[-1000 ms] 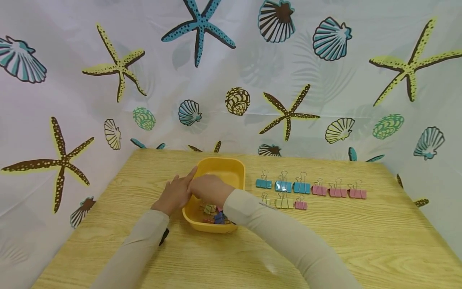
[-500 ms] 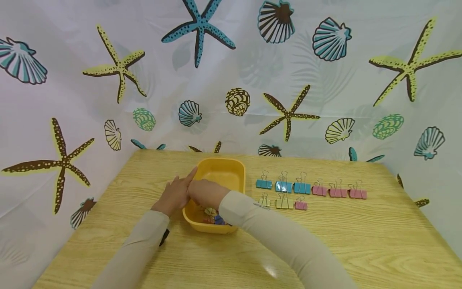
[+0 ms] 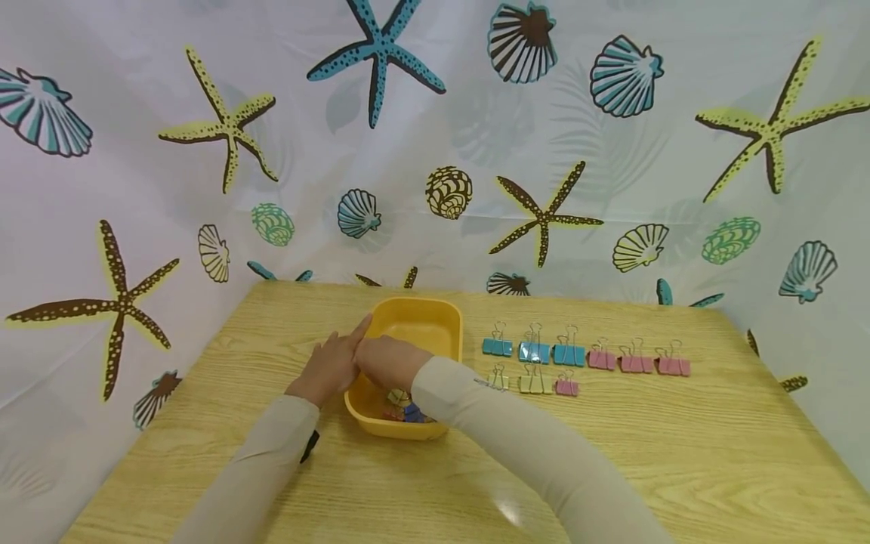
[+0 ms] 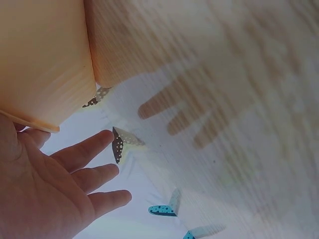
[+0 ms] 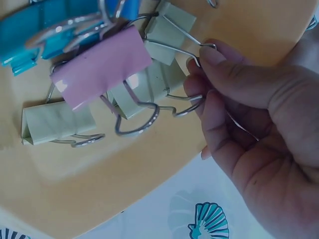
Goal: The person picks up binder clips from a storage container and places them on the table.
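Note:
A yellow plastic box (image 3: 424, 304) stands on the table with several binder clips inside. At its left rim my left hand (image 3: 331, 368) touches the box; in the left wrist view that hand (image 4: 60, 186) has its fingers extended beside the box wall (image 4: 42, 59). My right hand (image 3: 393, 361) reaches into the box. Seen by the right wrist camera, my right thumb and fingers (image 5: 249, 109) pinch the wire handle of a pale yellow binder clip (image 5: 174, 25). A pink binder clip (image 5: 102, 67), blue binder clips (image 5: 20, 35) and another pale yellow binder clip (image 5: 55, 122) lie around it.
Right of the box, binder clips lie in two rows. The back row has blue clips (image 3: 534, 352) and pink clips (image 3: 636, 363); the front row has pale yellow clips (image 3: 535, 383) and a small pink clip (image 3: 567, 387). A seashell-print curtain (image 3: 408, 151) surrounds the wooden table (image 3: 680, 438).
Inside the box, my right hand has shifted slightly left, its sleeve moving with it. My left hand stays at the rim, and the rows of clips are unchanged.

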`<state>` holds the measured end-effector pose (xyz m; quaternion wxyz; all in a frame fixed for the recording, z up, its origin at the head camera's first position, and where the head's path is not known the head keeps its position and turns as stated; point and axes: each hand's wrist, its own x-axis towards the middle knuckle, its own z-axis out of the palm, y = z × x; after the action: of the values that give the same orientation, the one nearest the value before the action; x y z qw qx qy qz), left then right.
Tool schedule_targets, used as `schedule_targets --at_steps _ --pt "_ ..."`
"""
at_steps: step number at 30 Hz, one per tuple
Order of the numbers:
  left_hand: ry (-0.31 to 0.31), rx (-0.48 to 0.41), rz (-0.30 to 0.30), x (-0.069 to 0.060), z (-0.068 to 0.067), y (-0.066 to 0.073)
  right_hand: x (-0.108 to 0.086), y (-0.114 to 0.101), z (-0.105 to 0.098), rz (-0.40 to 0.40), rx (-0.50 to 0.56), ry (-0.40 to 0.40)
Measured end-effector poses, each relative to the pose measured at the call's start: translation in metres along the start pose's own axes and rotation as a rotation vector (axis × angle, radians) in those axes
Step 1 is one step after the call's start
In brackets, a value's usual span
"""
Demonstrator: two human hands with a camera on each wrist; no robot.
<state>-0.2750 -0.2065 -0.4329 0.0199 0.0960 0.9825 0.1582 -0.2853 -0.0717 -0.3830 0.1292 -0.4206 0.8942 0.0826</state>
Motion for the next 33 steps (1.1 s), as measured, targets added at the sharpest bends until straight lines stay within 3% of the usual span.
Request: schedule_targets --at_steps 9,17,29,33 --pt "0.019 0.004 0.015 0.000 0.001 0.001 0.000 0.002 0.000 -0.046 -0.027 -0.002" --pt "0.059 0.081 0.051 -0.002 -0.001 0.002 -0.007 0.002 -0.005 -0.098 -0.029 0.036" --pt "0.073 0.054 -0.021 0.000 0.001 0.001 -0.047 0.017 -0.027 -0.117 0.078 0.133" --pt "0.067 0.038 -0.042 0.004 0.005 0.000 -0.062 0.028 -0.026 -0.138 0.141 0.204"
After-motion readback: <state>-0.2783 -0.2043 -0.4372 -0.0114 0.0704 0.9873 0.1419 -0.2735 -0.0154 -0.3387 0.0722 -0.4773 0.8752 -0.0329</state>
